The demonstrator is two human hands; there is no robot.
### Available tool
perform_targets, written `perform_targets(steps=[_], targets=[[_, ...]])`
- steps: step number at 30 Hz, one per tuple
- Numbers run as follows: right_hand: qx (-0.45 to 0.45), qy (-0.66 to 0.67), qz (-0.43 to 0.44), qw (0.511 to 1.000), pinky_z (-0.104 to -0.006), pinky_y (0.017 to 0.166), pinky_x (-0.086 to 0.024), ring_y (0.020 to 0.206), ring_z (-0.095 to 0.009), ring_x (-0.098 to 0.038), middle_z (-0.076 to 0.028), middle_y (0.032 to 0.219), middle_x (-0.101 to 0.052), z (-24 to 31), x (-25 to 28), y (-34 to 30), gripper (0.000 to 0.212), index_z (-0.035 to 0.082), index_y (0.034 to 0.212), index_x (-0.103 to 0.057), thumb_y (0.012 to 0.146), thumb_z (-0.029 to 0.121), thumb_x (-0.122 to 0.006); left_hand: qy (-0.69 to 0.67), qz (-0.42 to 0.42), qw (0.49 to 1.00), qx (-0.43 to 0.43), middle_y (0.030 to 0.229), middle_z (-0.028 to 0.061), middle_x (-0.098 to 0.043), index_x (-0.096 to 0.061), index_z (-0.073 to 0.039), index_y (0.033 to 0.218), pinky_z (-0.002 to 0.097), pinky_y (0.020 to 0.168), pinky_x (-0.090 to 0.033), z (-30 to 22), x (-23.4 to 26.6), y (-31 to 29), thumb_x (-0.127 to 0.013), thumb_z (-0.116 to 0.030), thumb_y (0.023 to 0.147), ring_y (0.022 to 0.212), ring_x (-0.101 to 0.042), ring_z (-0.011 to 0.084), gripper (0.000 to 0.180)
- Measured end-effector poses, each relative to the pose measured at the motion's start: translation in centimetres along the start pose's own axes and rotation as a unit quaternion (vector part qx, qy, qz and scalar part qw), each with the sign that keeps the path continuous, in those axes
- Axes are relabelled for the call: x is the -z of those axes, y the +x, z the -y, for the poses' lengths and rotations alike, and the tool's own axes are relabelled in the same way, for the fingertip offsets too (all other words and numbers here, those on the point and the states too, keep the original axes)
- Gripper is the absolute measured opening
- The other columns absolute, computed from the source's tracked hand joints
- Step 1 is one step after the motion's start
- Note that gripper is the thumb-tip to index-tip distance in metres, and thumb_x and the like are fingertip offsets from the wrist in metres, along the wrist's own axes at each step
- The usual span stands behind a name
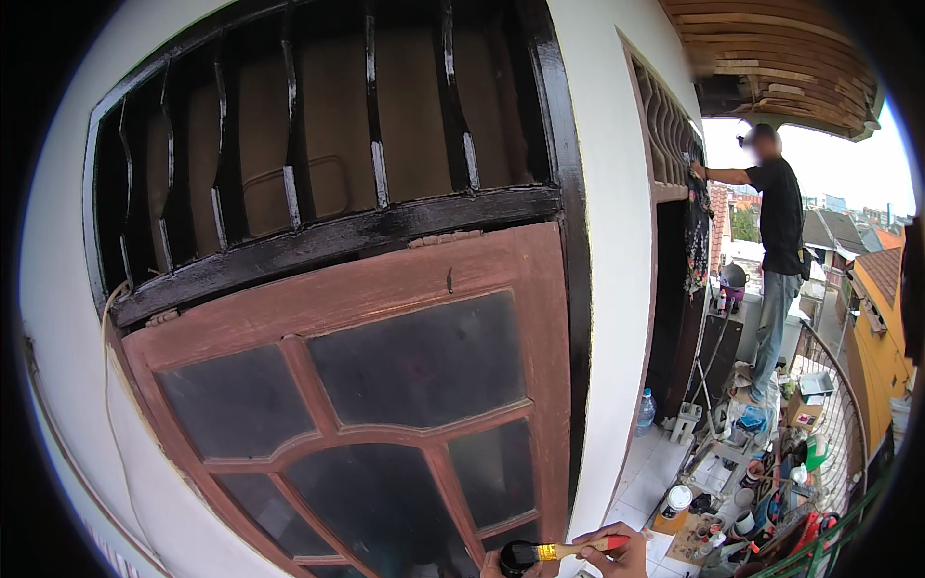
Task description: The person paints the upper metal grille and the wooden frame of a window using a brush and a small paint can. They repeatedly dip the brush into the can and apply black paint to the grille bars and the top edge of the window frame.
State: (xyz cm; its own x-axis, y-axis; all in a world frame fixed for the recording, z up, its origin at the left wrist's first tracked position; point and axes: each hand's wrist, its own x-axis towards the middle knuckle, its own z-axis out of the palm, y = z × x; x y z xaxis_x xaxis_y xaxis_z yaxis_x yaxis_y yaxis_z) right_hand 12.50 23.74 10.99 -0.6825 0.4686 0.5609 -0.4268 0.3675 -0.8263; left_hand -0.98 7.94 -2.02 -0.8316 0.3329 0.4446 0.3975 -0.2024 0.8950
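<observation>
At the lower edge, my right hand (626, 551) grips a paintbrush (576, 550) with a red-tipped wooden handle and a yellow ferrule. Its bristles reach into a small round container of black paint (516, 557), which my left hand (491, 565) holds from below, mostly cut off by the picture's edge. Ahead stands a window frame (385, 214) coated in glossy black, with wavy vertical bars (372, 116) across its upper opening. Hinged beneath it is a brown wooden window panel (424, 279) with dark glass panes; a black smear marks its top rail.
On the right, another person (780, 212) in a dark shirt stands raised, one arm stretched to a second barred opening (665, 125). Paint tubs (678, 498), bottles and tools crowd the floor along a curved railing (840, 385). A water bottle (646, 409) stands by the doorway.
</observation>
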Motion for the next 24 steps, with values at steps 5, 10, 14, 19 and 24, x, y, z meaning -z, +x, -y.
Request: perform_targets(steps=[5,10,14,19,24], targets=[[-0.098,0.221,-0.129,0.962,-0.0336,0.081,-0.058,0.089,-0.019,-0.069,-0.013,0.105,-0.073,0.2,-0.5,0.3,0.019,0.003,0.109,-0.063,0.094,0.005,-0.075,-0.003,0.010,1.000,-0.016,0.115,0.0152,-0.068,-0.055,-0.001,0.134,0.0386,0.087,-0.056,0.9,1.0,0.2,-0.082,-0.011,0.086,0.101,-0.068,0.0252,0.056],[-0.055,0.309,-0.241,0.918,-0.0365,0.083,-0.058,0.095,-0.021,-0.069,-0.013,0.112,-0.071,2.8,-0.6,1.7,0.028,0.002,0.121,-0.062,0.096,0.010,-0.074,0.010,-0.003,1.000,-0.025,0.117,0.0149,-0.068,-0.055,0.000,0.134,0.0383,0.088,-0.057,-2.0,0.9,1.1,-0.079,-0.013,0.089,0.103,-0.068,0.0251,0.052],[0.082,0.276,-0.344,0.894,-0.0275,0.077,-0.062,0.088,-0.019,-0.070,-0.014,0.109,-0.066,11.1,0.8,8.5,0.027,0.004,0.114,-0.052,0.097,0.010,-0.072,-0.063,-0.041,0.995,0.070,0.109,0.0115,-0.069,-0.065,-0.001,0.121,0.0376,0.084,-0.059,-3.5,1.1,-0.1,-0.065,-0.019,0.101,0.101,-0.068,0.0239,0.028],[0.383,0.016,-0.314,0.869,-0.0305,0.087,-0.062,0.101,-0.021,-0.072,-0.018,0.113,-0.071,23.2,4.4,23.5,0.020,-0.003,0.114,-0.059,0.102,0.010,-0.067,-0.288,-0.071,0.938,0.180,0.111,0.0126,-0.070,-0.065,-0.001,0.121,0.0526,0.083,-0.064,0.0,2.7,-2.4,-0.062,-0.035,0.103,0.104,-0.069,0.0316,0.038],[0.535,-0.193,-0.279,0.774,-0.0332,0.080,-0.057,0.091,-0.024,-0.076,-0.012,0.097,-0.077,36.1,4.2,38.6,0.024,0.002,0.109,-0.068,0.094,0.020,-0.074,-0.326,-0.056,0.917,0.221,0.113,0.0129,-0.070,-0.065,-0.005,0.118,0.0521,0.084,-0.064,3.1,3.5,-4.0,-0.057,-0.037,0.104,0.106,-0.069,0.0316,0.036]])
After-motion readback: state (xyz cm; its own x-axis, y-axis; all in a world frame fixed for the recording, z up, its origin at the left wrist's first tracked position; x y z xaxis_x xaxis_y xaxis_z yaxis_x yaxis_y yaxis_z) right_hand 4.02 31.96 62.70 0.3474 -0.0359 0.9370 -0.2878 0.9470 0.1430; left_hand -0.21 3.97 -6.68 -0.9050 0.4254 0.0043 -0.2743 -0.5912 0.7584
